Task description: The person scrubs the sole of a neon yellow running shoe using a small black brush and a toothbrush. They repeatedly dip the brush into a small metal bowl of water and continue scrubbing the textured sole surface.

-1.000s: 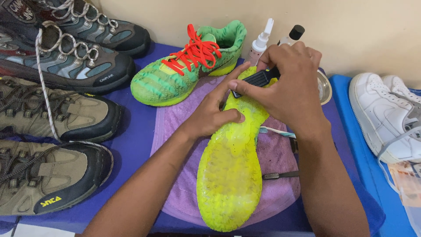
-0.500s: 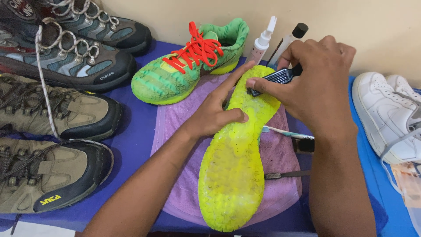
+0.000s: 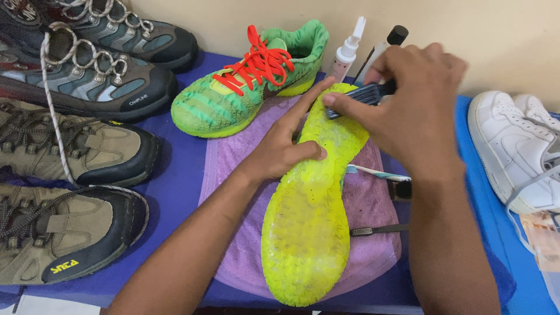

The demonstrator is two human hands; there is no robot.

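Up toward the heel went the right hand (image 3: 417,111) pinching the small black brush (image 3: 359,96), scrubbing the yellow rubber shoe sole (image 3: 309,221) while the left hand (image 3: 283,149) presses spread fingers on it; more scrubbing seems next.

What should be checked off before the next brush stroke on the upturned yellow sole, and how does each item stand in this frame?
1. Sole faces up on the purple towel: ok, the yellow sole lies tread up across it.
2. Shoe is steadied: ok, the left hand presses on the sole's middle, fingers along its edge.
3. Brush is gripped: ok, the right hand holds the black brush at the heel end.
4. Bristles touch the sole: cannot tell, the fingers hide the contact.
5. Stroke path is free: ok, the toothbrush lies beside the sole, on the towel.
6. Spray bottle stands upright: ok, behind the heel.
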